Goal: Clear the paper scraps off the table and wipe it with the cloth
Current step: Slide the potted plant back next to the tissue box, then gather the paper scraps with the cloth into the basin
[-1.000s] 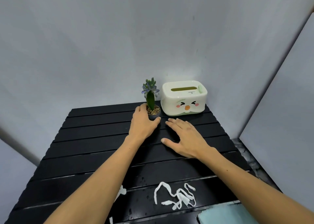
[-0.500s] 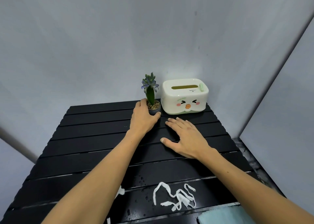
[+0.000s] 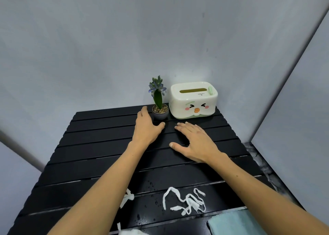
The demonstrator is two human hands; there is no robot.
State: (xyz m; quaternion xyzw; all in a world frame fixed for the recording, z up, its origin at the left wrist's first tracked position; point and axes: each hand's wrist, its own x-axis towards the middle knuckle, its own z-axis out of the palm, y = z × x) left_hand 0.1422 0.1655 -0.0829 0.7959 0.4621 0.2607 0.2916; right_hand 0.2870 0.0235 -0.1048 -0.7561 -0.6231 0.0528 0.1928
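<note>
Item: paper scraps [image 3: 185, 201], thin white torn strips tangled low and centre in the frame on the black slatted table [image 3: 92, 145], with smaller bits [image 3: 127, 197] at lower left beside water droplets; likely featherweight, limp, apt to tear or cling where wet, so best pinched in a bunch at the tangle. Item: pale blue cloth [image 3: 231, 222], lower right corner, soft, folded, graspable anywhere along its edge. Hands: left hand [image 3: 146, 127] and right hand [image 3: 194, 142], mid-frame, flat and empty, fingers spread, left just beside the potted plant [image 3: 159, 102].
</note>
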